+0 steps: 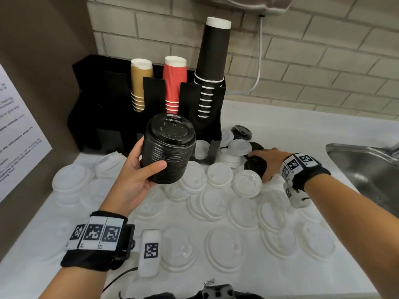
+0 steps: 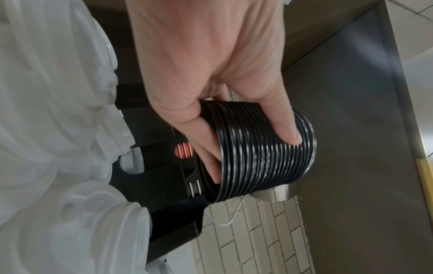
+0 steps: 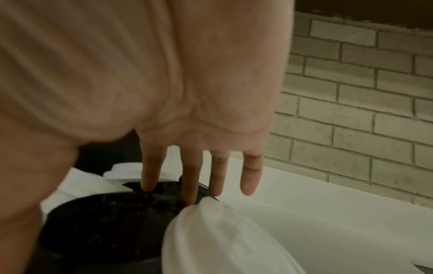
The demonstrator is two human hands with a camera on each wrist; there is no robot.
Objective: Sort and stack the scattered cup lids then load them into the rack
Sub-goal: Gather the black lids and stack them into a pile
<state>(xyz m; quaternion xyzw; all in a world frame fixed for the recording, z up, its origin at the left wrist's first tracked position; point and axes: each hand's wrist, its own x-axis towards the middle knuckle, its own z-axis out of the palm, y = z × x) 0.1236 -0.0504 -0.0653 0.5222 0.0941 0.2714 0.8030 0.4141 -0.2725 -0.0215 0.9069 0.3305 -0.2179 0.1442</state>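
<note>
My left hand (image 1: 151, 167) grips a tall stack of black lids (image 1: 169, 149) in the air in front of the black rack (image 1: 90, 93). In the left wrist view the thumb (image 2: 286, 129) lies across the ribbed stack (image 2: 262, 157). My right hand (image 1: 267, 162) arches over a black lid (image 1: 255, 166) lying among white lids at the right. Its fingertips (image 3: 194, 176) touch that lid's (image 3: 105, 222) far rim and the thumb runs down its near side. Several white lids (image 1: 224, 249) are scattered flat over the counter.
The rack holds brown (image 1: 141, 83), red (image 1: 174, 83) and black (image 1: 212, 61) cup stacks, with white lids (image 1: 201, 148) in its lower right slot. More black lids (image 1: 241, 131) lie beside the rack. A steel sink (image 1: 367, 165) is at the right, and a brick wall is behind.
</note>
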